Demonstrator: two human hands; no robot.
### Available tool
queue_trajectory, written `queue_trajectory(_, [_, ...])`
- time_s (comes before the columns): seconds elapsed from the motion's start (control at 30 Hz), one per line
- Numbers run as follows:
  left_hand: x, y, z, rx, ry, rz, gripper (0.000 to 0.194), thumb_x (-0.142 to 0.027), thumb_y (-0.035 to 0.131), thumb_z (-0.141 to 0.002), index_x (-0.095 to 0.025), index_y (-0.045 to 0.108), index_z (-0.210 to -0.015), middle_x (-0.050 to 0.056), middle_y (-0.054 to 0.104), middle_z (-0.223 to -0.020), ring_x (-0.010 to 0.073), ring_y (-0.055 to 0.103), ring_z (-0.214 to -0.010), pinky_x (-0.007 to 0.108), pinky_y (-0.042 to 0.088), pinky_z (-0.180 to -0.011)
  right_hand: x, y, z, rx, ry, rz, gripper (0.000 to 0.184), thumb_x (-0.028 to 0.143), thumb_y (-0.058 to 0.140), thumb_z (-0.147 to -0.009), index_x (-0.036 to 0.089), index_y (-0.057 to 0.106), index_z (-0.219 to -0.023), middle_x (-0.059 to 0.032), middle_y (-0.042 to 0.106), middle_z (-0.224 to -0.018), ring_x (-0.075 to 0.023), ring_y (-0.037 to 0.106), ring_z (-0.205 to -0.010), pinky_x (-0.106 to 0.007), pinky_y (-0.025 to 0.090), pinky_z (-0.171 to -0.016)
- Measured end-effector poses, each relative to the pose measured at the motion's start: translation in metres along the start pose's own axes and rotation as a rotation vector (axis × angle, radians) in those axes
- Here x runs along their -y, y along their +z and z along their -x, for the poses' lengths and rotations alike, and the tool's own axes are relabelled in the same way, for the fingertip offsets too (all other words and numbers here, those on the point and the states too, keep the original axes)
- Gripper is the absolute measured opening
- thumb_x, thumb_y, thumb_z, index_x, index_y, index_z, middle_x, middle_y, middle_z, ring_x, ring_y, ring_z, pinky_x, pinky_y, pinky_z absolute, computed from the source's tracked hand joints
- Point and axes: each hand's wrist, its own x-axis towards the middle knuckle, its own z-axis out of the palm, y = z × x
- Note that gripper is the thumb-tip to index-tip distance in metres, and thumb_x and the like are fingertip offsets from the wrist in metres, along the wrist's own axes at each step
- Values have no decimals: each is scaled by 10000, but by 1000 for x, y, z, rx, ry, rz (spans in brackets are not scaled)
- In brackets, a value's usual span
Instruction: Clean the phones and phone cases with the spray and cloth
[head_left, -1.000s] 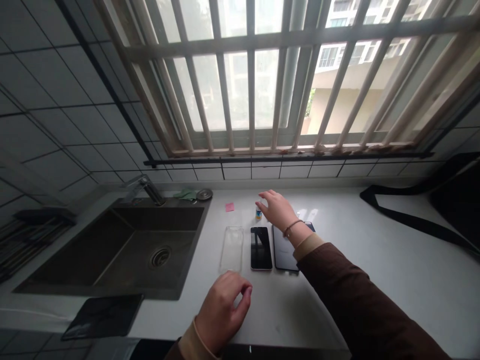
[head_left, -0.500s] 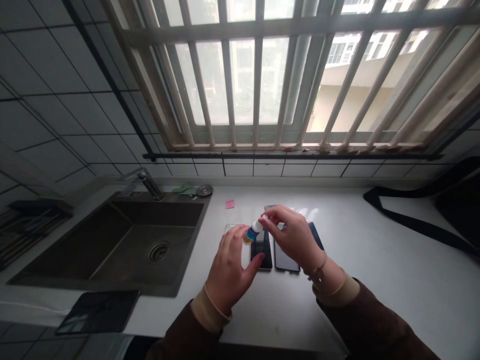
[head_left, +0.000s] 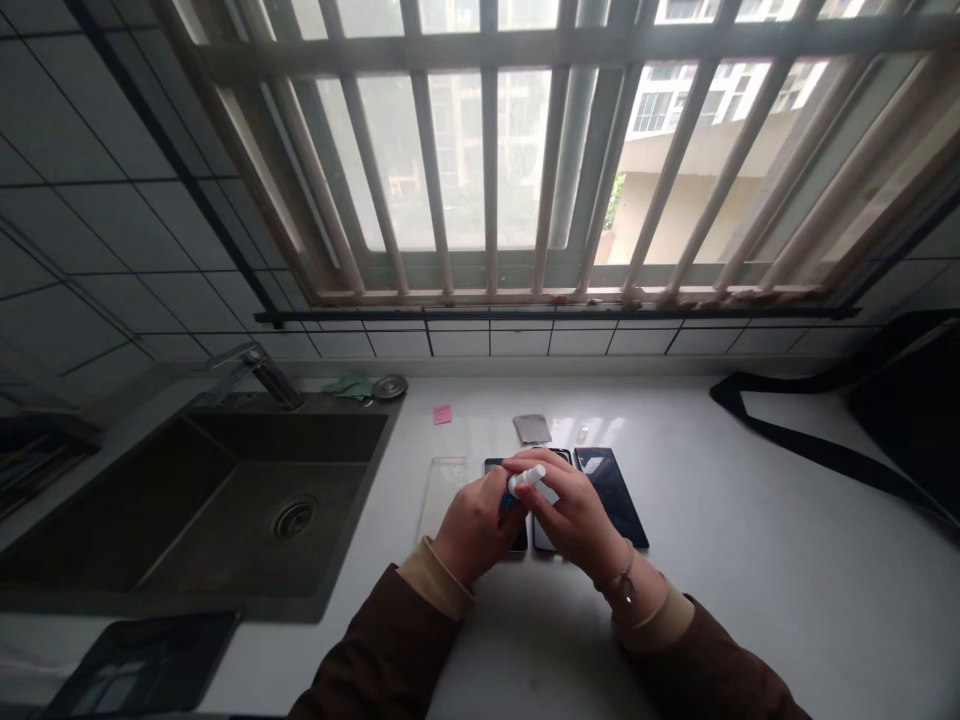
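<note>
A small spray bottle [head_left: 527,480] with a white nozzle and a blue body is between my hands, tilted to the right. My left hand [head_left: 474,522] is closed round its body and hides most of it. The fingers of my right hand [head_left: 568,505] grip around the white nozzle. Beneath the hands lie two phones, partly covered: a dark phone [head_left: 519,541] on the left and another phone [head_left: 545,541] beside it. Right of them rests a dark flat device [head_left: 616,500]. A clear phone case [head_left: 437,490] lies left of my left hand.
Behind the hands lie a grey folded cloth [head_left: 532,429], a small clear cap [head_left: 583,434] and a pink note [head_left: 442,414]. A sink [head_left: 247,530] with a faucet [head_left: 274,378] is at left, near a black tablet [head_left: 142,660]. A black strap [head_left: 795,430] lies right.
My right hand has come down to the bottle's nozzle, and my left hand has closed round the body. The clear cap now shows on the counter. The view has shifted right.
</note>
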Motion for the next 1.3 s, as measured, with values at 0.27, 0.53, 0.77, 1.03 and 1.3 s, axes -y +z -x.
queue_trajectory(0.27, [-6, -22, -25, 78, -220, 25, 302, -392, 441, -1084, -203, 671, -1133, 97, 717, -1079, 241, 676, -1021, 387, 524, -930, -14, -16, 10, -525, 203, -139, 315, 472, 349, -1132, 256, 565, -1054, -22, 627, -889, -185, 685, -794, -370, 582, -788])
queue_trajectory(0.53, [26, 14, -110, 375, -367, -300, 248, -254, 520, -1033, -158, 748, -1012, 154, 756, -1073, 276, 706, -1068, 401, 527, -979, -28, -17, 11, -489, 292, -13, 350, 538, 351, -1113, 251, 524, -1011, 36, 541, -694, -147, 530, -544, -291, 476, -576])
queue_trajectory(0.77, [43, 53, -152, 462, -478, -372, 397, -405, 688, -992, -176, 646, -1313, 122, 653, -1341, 251, 672, -1150, 463, 592, -979, -30, -18, 14, -400, 225, 106, 336, 466, 365, -1118, 237, 547, -952, 34, 537, -669, -157, 526, -569, -297, 440, -608])
queue_trajectory(1.03, [55, 56, -153, 410, -487, -200, 348, -393, 684, -994, -176, 665, -1266, 110, 672, -1294, 239, 678, -1119, 450, 592, -964, -31, -17, 14, -370, 229, 139, 320, 456, 379, -1110, 235, 584, -1002, 27, 548, -688, -170, 547, -593, -296, 444, -623])
queue_trajectory(1.3, [24, 18, -116, 168, -433, 292, 143, -313, 649, -935, -181, 622, -981, 60, 737, -912, 180, 704, -838, 286, 549, -748, -33, -20, 16, -349, 215, 151, 294, 434, 398, -1106, 235, 590, -1005, 5, 588, -738, -179, 573, -644, -302, 460, -645])
